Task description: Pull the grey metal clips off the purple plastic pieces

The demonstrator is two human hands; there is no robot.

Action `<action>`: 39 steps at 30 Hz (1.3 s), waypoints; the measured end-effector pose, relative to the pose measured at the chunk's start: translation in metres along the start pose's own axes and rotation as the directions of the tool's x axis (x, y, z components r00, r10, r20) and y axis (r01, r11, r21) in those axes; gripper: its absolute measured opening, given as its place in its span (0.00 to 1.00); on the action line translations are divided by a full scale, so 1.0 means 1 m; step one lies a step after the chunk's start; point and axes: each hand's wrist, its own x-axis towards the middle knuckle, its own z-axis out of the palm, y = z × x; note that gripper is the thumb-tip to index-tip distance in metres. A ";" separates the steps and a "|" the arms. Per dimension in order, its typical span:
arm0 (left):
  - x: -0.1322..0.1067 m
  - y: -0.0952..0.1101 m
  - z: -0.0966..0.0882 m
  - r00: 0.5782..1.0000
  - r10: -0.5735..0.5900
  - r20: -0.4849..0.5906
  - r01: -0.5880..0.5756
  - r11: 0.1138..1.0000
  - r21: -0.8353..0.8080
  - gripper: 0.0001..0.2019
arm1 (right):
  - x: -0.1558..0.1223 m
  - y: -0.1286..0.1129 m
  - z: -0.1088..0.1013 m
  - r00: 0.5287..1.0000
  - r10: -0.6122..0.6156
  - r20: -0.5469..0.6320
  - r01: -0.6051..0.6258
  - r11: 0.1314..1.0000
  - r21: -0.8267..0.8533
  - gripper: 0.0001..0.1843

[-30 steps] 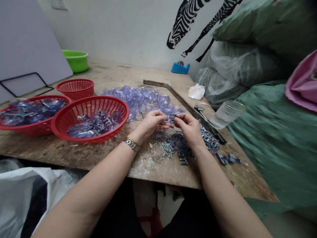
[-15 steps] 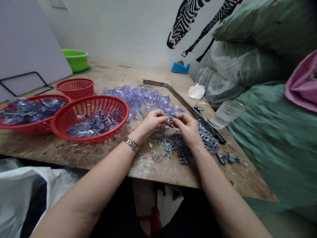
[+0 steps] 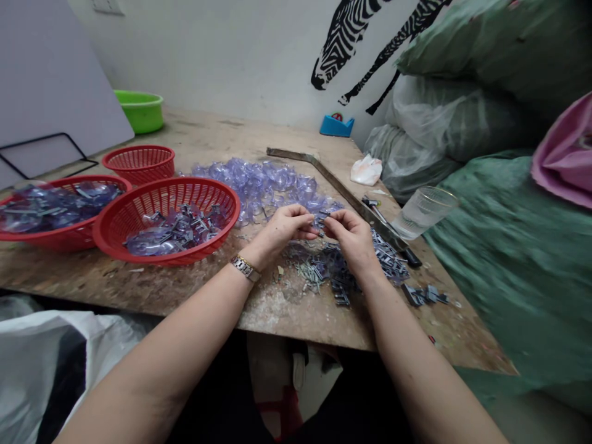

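Note:
My left hand (image 3: pixel 284 228) and my right hand (image 3: pixel 349 237) meet above the wooden table (image 3: pixel 208 142), fingers pinched together on a small grey metal clip (image 3: pixel 320 221) held between them. Under the hands lies a heap of grey metal clips (image 3: pixel 351 271) and small pins. Behind the hands spreads a pile of clear purple plastic pieces (image 3: pixel 268 185). A watch sits on my left wrist.
A red basket (image 3: pixel 166 219) with assembled pieces stands left of the hands, a second filled red basket (image 3: pixel 55 209) and a smaller one (image 3: pixel 139 161) beyond. A glass (image 3: pixel 423 213), a metal bar (image 3: pixel 342 191), a green bowl (image 3: pixel 139 111), a blue tape holder (image 3: pixel 337 126) and green sacks (image 3: pixel 518 259) lie around.
Both hands stay together at the same spot; the fingers shifted slightly around the small clip. Nothing else moved.

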 end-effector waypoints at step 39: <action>-0.002 0.003 -0.001 0.992 -0.069 0.107 0.079 0.993 -0.088 0.09 | -0.005 0.003 0.006 0.975 -0.206 -0.080 0.184 0.957 -0.225 0.07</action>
